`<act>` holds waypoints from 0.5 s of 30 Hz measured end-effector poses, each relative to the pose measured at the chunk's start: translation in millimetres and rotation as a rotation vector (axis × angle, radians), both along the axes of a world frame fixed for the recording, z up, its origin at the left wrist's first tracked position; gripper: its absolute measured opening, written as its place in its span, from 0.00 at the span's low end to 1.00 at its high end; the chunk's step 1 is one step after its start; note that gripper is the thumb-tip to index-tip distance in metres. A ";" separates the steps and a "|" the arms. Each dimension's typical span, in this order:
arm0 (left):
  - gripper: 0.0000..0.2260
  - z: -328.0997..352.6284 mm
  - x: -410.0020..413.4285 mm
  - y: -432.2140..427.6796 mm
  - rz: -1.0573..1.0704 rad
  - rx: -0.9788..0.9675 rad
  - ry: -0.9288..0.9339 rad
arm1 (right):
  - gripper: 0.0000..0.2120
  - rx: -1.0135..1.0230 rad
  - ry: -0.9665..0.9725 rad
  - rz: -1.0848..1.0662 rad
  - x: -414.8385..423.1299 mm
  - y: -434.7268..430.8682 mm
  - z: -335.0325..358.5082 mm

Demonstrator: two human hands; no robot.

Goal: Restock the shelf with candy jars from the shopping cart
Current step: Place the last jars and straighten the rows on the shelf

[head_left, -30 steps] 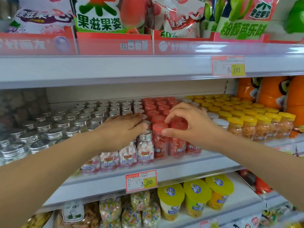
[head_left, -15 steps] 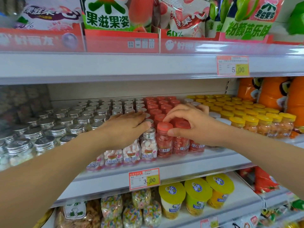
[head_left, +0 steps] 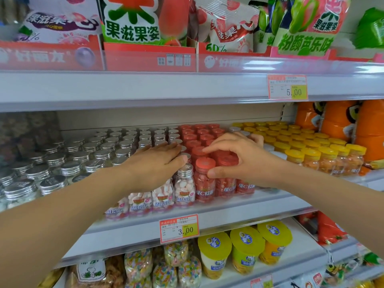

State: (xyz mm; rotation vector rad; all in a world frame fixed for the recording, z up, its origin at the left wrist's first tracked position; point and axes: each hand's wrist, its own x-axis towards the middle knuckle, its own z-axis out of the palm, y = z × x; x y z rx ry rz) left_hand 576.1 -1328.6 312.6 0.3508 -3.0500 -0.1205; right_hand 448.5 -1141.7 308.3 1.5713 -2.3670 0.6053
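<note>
The middle shelf (head_left: 207,213) holds rows of small candy jars. Silver-lidded jars (head_left: 184,183) with white and pink candy fill the left. Red-lidded jars (head_left: 204,179) stand in the centre and yellow-lidded jars (head_left: 311,156) on the right. My left hand (head_left: 153,165) lies flat on the silver lids at the front, its fingertips at the edge of the red block. My right hand (head_left: 239,161) arches over the front red jars. Its fingers are spread across their lids and its thumb presses the side of the front red jar. The shopping cart is out of view.
The shelf above carries fruit-candy bags (head_left: 133,19) behind a clear rail and a 5.00 price tag (head_left: 287,87). A 3.00 tag (head_left: 178,228) hangs on the middle shelf edge. Below stand yellow-lidded cups (head_left: 245,250) and bags of coloured sweets (head_left: 164,267). Orange packs (head_left: 340,121) stand at far right.
My right hand's fingers have uncurled and spread wider over the red lids. My left hand stays flat on the silver lids, almost unmoved.
</note>
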 end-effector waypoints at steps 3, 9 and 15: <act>0.26 5.1 0.0 4.9 -0.048 -0.092 0.109 | 0.24 -0.033 0.066 -0.096 -3.2 11.6 2.4; 0.35 0.6 -7.5 40.3 -0.211 -0.192 0.162 | 0.23 0.002 0.188 -0.229 -12.9 21.1 0.4; 0.25 -10.2 -16.1 44.2 -0.159 -0.228 0.147 | 0.19 0.054 0.185 -0.176 -16.9 16.6 2.8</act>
